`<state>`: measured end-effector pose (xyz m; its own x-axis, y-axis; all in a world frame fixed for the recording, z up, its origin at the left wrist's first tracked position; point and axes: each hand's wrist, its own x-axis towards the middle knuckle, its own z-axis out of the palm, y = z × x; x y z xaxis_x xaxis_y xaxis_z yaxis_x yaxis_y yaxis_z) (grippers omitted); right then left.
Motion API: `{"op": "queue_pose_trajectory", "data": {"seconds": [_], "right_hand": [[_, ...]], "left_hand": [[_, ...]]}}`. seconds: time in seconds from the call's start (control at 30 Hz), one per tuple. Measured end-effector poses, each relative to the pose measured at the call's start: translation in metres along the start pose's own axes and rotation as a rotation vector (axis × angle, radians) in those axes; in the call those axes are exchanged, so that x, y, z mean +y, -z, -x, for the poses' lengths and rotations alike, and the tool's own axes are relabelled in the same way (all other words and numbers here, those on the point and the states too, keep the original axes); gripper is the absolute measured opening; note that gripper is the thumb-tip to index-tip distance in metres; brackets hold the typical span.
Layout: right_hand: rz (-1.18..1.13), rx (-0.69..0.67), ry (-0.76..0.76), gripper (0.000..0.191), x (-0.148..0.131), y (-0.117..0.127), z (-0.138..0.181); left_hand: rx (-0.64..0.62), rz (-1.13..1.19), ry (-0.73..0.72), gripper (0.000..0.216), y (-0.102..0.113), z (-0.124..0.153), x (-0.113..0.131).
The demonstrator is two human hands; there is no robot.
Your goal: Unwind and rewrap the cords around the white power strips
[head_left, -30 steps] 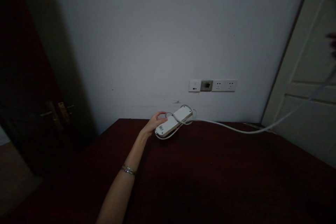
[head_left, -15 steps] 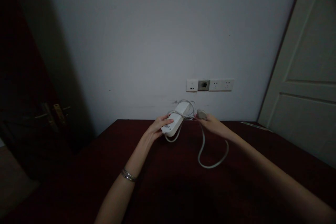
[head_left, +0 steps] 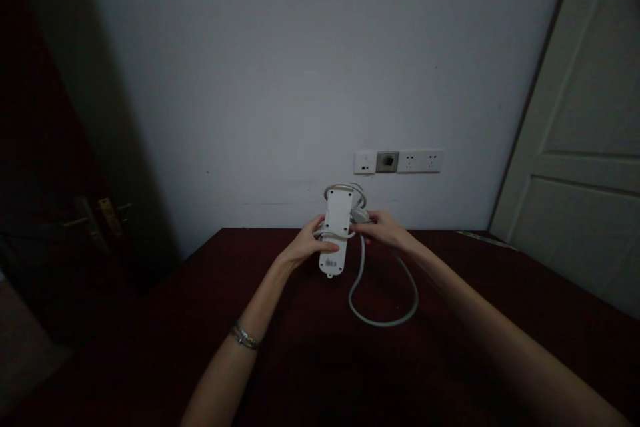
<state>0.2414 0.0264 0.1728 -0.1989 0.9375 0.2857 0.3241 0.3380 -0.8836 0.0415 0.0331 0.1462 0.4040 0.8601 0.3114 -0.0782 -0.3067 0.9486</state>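
A white power strip (head_left: 339, 210) is held nearly upright, its screwed underside with a barcode label facing me. My left hand (head_left: 306, 243) is closed around its lower left side, thumb across the face. Part of the pale cord (head_left: 383, 324) wraps around the strip's middle and loops over its top end; a long slack loop hangs down to the right. Close beside the strip's right edge, my right hand (head_left: 384, 228) grips the plug (head_left: 359, 215) between thumb and fingers.
Beneath my hands lies a dark red tabletop (head_left: 280, 360) meeting the pale wall (head_left: 250, 113). Wall sockets (head_left: 420, 161) and a switch plate (head_left: 387, 161) sit behind. A white door (head_left: 590, 167) stands right; a dark door with a brass handle (head_left: 107, 210) stands left.
The power strip has turned from a slant to nearly upright, underside toward me. My right hand has brought the plug leftward against the strip, and the hanging cord loop has shifted left.
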Motion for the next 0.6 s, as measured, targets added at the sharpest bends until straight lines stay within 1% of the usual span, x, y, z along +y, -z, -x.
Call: {"op": "queue_pose_trajectory", "data": {"seconds": [0.1,0.17,0.23,0.3,0.4,0.47,0.6], "right_hand": [[0.022,0.003,-0.003,0.019,-0.004,0.003,-0.002],[0.113,0.032,0.017,0.016,-0.007,0.006,-0.002],[0.225,0.066,0.040,0.016,-0.010,0.010,-0.002],[0.302,0.114,0.052,0.020,-0.013,0.014,-0.001],[0.321,0.203,0.093,0.026,-0.018,0.022,0.000],[0.313,0.256,0.138,0.027,-0.021,0.028,-0.001],[0.323,0.355,0.179,0.026,-0.029,0.038,-0.003]], "left_hand": [[0.091,-0.049,-0.050,0.054,-0.005,-0.002,0.000],[0.152,-0.079,-0.075,0.045,-0.006,-0.004,0.000],[0.212,-0.064,-0.061,0.040,-0.006,-0.005,-0.001],[0.291,-0.035,-0.030,0.038,-0.003,-0.007,-0.004],[0.393,-0.013,0.004,0.035,0.003,-0.011,-0.009],[0.387,-0.006,0.021,0.036,0.008,-0.014,-0.012],[0.269,-0.008,0.027,0.040,0.015,-0.015,-0.014]]}}
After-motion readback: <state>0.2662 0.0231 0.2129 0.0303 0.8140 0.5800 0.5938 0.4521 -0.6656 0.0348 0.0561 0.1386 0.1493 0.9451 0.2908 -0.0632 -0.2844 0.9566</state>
